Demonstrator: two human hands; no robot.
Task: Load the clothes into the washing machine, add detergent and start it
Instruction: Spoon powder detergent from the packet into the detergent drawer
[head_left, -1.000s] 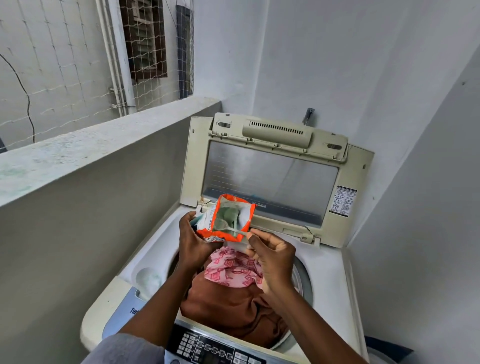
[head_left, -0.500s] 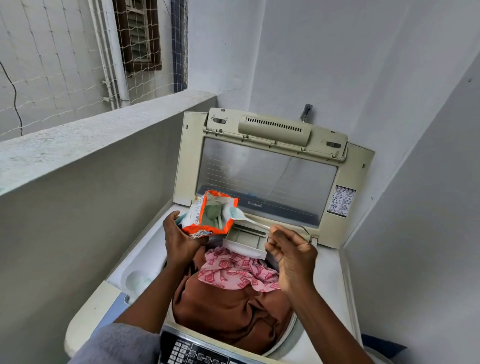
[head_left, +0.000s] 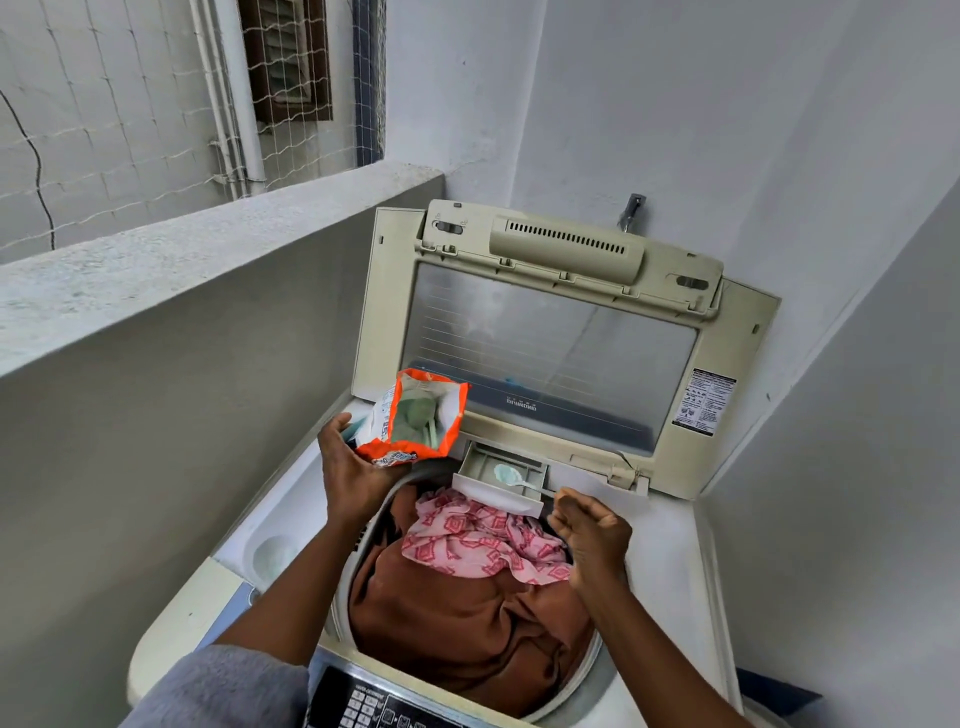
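Left hand (head_left: 349, 467): fingers clamped on the open orange detergent pouch (head_left: 415, 418), held just above them.
Right hand (head_left: 589, 535): fingertips pinch the scoop (head_left: 511, 477) handle; bowl beyond them, over the detergent drawer (head_left: 498, 480).
Clothes (head_left: 467, 582): in the drum, below both hands.

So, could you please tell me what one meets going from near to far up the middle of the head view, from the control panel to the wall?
Control panel → brown garment → pink patterned cloth → detergent drawer with the scoop → open lid → wall tap.
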